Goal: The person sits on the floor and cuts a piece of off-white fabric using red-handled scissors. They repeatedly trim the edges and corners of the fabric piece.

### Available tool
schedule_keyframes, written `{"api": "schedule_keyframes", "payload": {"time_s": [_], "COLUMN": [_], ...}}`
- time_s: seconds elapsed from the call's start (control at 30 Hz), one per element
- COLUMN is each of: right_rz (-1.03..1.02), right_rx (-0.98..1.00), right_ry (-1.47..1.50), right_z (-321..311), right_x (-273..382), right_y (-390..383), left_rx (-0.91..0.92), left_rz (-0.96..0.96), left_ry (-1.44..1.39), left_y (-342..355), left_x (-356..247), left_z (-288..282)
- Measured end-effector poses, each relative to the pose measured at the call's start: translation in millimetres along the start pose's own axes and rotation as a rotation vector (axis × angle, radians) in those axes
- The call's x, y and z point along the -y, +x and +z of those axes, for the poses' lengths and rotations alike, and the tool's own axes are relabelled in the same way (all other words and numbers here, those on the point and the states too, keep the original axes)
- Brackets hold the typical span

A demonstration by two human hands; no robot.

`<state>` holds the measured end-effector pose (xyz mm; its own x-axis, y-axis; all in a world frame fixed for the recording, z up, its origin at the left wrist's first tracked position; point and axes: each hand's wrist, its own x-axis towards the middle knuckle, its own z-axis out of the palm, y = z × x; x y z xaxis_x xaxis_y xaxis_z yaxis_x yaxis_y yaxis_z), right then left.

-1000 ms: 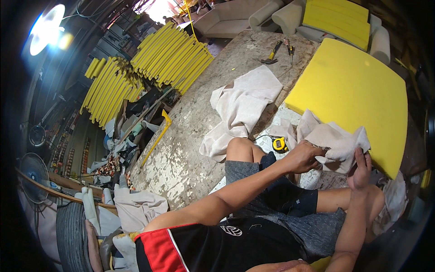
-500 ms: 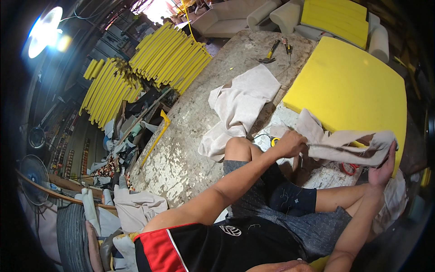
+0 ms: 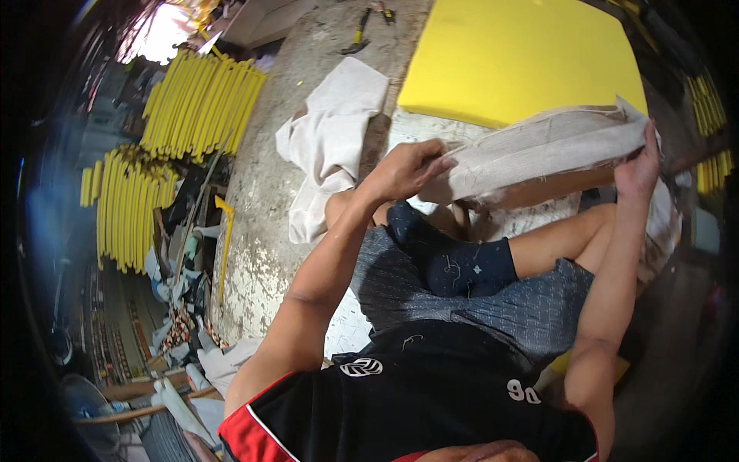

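Note:
A long beige piece of fabric (image 3: 539, 150) with frayed edges and a folded seam is stretched between my two hands, above my crossed legs. My left hand (image 3: 412, 168) pinches its left end. At the other end, my right hand (image 3: 639, 165) grips the cloth with the thumb up along its edge. Just beyond the fabric lies a thick yellow foam block (image 3: 523, 58), partly covered by the cloth's upper edge. Left of the foam, a second beige cloth (image 3: 335, 115) lies crumpled on the worn work table (image 3: 258, 262).
A hammer (image 3: 357, 35) with a yellow and black handle lies on the far table, near another hand tool (image 3: 385, 13). Stacks of yellow foam strips (image 3: 200, 104) stand at the left. Fabric scraps (image 3: 181, 323) are heaped beside the table's left edge.
Both hands have raised the fabric and spread it from a bunched loop into a long, taut band. The view has shifted, so the foam and table sit further left.

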<state>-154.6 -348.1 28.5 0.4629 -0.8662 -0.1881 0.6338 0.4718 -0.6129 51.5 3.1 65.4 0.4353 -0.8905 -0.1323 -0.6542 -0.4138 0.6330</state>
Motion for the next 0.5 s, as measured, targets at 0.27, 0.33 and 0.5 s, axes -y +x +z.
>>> {"api": "schedule_keyframes", "payload": {"time_s": [0.27, 0.33, 0.5], "right_rz": [0.017, 0.012, -0.038], "right_rx": [-0.008, -0.027, -0.029], "right_ry": [-0.001, -0.051, -0.086], "right_z": [-14.1, -2.9, 34.9], "right_x": [8.1, 2.9, 4.6], "right_y": [9.9, -0.6, -40.1], "left_rx": [0.141, 0.082, -0.285], "left_rz": [0.031, 0.021, 0.037], "left_ry": [-0.333, -0.114, 0.168], "left_y": [-31.5, -34.3, -33.8], "left_x": [38.2, 35.4, 34.0], "left_z": [74.9, 85.8, 116.5]}}
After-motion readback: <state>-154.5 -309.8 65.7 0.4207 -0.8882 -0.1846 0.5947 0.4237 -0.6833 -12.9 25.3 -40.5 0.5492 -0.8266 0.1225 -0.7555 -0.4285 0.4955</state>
